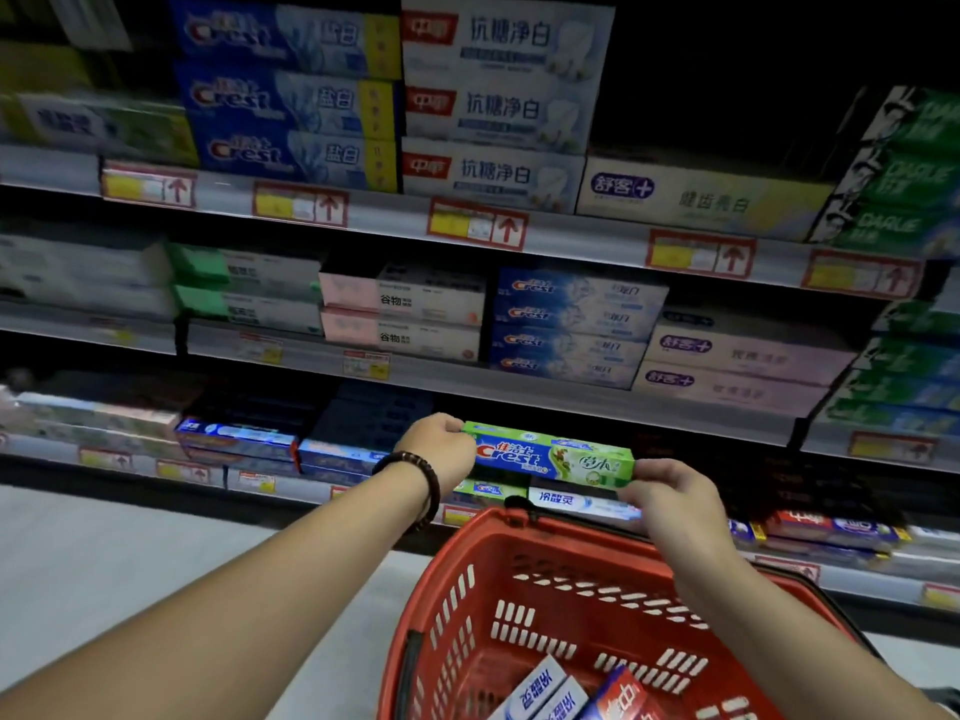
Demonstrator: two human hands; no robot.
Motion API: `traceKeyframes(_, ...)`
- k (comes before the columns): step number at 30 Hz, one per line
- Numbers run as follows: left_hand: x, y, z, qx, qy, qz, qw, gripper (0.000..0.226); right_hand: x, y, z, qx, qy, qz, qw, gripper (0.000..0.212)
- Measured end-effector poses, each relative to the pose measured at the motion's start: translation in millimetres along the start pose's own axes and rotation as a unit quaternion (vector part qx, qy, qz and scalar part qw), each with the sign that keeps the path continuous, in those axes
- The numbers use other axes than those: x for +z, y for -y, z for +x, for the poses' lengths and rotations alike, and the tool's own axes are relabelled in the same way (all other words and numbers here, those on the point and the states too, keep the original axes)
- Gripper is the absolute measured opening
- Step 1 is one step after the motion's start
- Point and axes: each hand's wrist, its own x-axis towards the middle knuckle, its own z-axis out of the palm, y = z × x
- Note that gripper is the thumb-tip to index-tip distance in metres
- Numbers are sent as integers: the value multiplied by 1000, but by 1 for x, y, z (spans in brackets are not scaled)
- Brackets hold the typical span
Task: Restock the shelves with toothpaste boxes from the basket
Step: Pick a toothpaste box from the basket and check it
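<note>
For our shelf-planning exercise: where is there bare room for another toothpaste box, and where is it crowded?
Free: the dark gap above the single Saky box, between the white box stack and the green Darlie stack. The red basket is also bare in its far half; its boxes lie at the near edge. Crowded: the middle shelf, packed side by side.
</note>
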Motion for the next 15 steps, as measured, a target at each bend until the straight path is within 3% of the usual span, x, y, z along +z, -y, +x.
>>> traceKeyframes(3,2,4,26,-22,-1,6,1000,22,18,-7,22,23,5,-11,1000,19)
traceKeyframes(11,9,22,93,-80,-1,-1,997,6,58,-24,77,51,64,-52,995,29)
traceKeyframes(15,10,32,116,-127,0,-14,992,13,79,-27,99,59,75,-64,993,27)
